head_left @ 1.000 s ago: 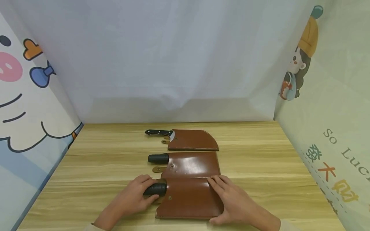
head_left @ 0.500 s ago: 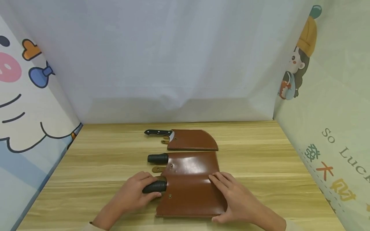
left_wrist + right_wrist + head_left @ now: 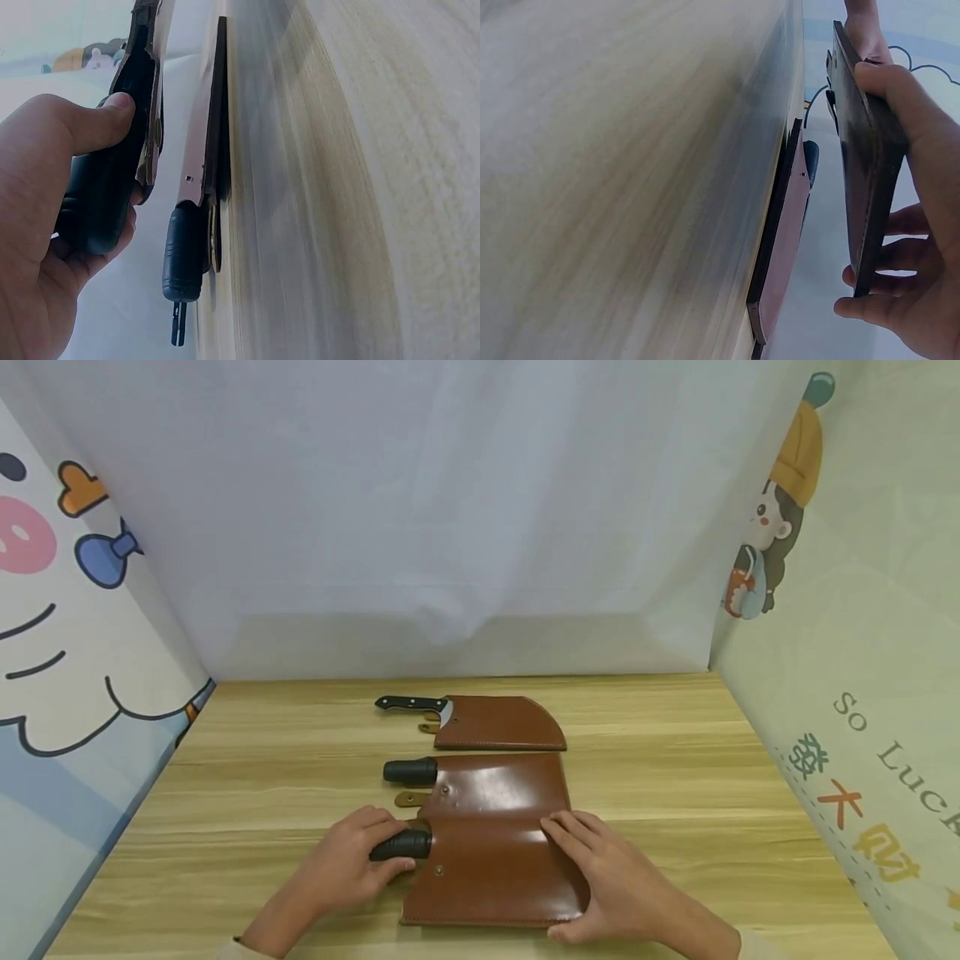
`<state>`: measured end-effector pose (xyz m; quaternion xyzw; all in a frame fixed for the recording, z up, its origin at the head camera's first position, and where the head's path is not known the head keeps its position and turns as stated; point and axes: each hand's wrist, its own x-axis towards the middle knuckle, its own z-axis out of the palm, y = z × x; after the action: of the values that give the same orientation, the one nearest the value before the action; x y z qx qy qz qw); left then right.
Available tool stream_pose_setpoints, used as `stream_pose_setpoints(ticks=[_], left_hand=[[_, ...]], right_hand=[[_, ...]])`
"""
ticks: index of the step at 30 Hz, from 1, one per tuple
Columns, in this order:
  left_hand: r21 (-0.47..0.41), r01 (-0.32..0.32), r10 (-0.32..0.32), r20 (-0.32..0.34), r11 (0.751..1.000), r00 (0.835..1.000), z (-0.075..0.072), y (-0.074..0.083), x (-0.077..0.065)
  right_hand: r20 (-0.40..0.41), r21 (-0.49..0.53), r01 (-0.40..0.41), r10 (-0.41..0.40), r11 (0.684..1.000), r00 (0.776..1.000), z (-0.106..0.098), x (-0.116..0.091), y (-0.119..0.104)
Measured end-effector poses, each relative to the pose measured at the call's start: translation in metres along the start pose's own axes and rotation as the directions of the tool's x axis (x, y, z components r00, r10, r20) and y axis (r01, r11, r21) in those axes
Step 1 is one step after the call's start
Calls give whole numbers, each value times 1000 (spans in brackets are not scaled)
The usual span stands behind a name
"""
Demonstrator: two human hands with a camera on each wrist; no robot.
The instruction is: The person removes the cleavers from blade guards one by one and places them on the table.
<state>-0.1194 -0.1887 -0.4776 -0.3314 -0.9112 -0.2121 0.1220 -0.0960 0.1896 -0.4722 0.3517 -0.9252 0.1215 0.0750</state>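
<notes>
Nearest the person is a cleaver in a brown leather sheath, held up off the table in both wrist views. My left hand grips its black handle, thumb on one side and fingers on the other. At the sheath's other end, my right hand holds the leather between thumb and fingers. The blade is hidden inside. Behind it lies a second sheathed cleaver with a black handle, its near edge overlapped in the head view. Farther back rests a third sheathed cleaver with a riveted handle.
A wood-grain table carries the sheathed cleavers in a column. White cloth hangs along its back edge. Printed cartoon panels stand at the left and right.
The held cleaver has shifted slightly up the head view and now overlaps the middle sheath more. My right hand has moved a little to the right. The two rear cleavers stay put.
</notes>
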Motion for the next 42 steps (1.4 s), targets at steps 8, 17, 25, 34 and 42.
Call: stream_pose_setpoints(ticks=[8,17,25,34,42], left_hand=[[-12,57,-57,-4,998,998,-2,-3,-3],[-24,77,-76,20,997,997,-4,-1,-4],[-67,61,-63,-24,996,998,-5,-1,-4],[-92,114,-117,-32,989,993,-10,-4,-9],[-83,142,-145,-25,986,989,-12,-11,-11]], right_hand=[[-23,-6,11,-12,1000,1000,-2,-5,4],[-40,-11,10,-10,1000,999,-2,-9,5],[-82,-22,20,-22,1000,996,-3,-12,7],[-131,-41,40,-45,998,990,-3,-16,13],[-139,-46,42,-48,998,989,-4,-20,18]])
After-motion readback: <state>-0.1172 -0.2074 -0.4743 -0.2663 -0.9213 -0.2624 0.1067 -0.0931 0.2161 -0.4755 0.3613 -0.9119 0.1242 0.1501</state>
